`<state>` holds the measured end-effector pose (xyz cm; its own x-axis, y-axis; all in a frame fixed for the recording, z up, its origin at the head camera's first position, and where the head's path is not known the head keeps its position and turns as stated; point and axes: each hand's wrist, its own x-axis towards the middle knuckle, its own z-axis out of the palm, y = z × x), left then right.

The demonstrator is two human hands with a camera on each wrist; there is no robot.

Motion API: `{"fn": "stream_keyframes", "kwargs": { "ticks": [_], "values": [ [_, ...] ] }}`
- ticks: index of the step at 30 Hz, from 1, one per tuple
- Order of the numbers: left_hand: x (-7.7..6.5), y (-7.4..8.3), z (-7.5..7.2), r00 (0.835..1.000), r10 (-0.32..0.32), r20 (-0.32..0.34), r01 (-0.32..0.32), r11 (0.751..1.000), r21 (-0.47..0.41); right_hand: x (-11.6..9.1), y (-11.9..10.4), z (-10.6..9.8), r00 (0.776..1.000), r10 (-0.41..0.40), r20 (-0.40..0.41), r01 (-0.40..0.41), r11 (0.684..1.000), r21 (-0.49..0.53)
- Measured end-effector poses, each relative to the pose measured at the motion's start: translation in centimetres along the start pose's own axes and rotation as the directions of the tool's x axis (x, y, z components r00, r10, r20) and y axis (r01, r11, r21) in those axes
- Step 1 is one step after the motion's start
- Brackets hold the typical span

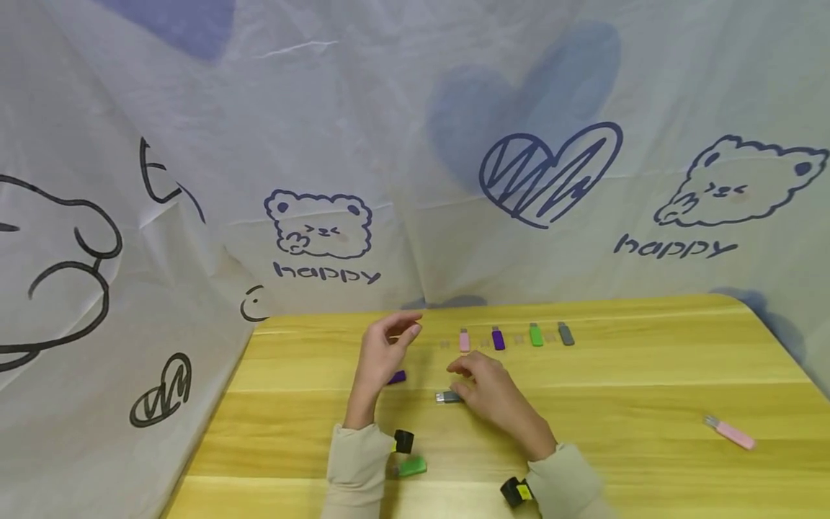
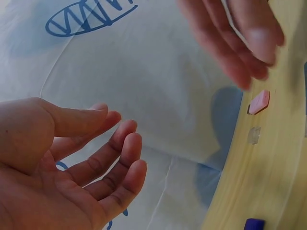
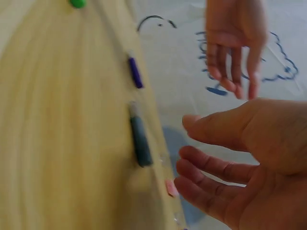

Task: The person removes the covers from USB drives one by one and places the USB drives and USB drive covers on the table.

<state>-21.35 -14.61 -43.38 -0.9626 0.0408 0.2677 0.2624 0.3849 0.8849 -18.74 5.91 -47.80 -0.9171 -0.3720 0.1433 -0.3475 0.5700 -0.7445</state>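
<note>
Head view: at centre-left of the frame the left hand point(image 1: 384, 353) hangs above the wooden surface point(image 1: 648, 389), fingers loosely curved, holding nothing. A purple stick point(image 1: 397, 377) lies just beside it, a green one point(image 1: 412, 467) lower down by the sleeve. At centre the right hand point(image 1: 488, 386) is relaxed and empty too, fingertips near a grey stick point(image 1: 447, 397). Behind, caps sit in a row: pink point(image 1: 464, 340), purple point(image 1: 498, 339), green point(image 1: 535, 334), grey point(image 1: 566, 334). A pink stick point(image 1: 730, 432) lies far right.
</note>
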Motion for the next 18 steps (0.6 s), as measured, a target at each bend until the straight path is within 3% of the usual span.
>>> {"fn": "stream_keyframes", "kwargs": {
  "ticks": [8,14,18],
  "values": [
    [0.0,-0.1,-0.2,1.000,0.013,0.010,-0.013,1.000,0.003,-0.1,0.0,2.2,0.992,-0.091,0.085,0.102,0.986,-0.134],
    [-0.1,-0.2,-0.2,1.000,0.005,0.017,-0.006,1.000,0.012,-0.3,-0.5,2.7,0.988,-0.113,0.103,0.133,0.968,-0.213],
    [-0.1,-0.1,-0.2,1.000,0.004,0.022,-0.005,1.000,0.019,-0.4,-0.3,2.7,0.988,-0.103,0.114,0.125,0.969,-0.211]
  ]
}}
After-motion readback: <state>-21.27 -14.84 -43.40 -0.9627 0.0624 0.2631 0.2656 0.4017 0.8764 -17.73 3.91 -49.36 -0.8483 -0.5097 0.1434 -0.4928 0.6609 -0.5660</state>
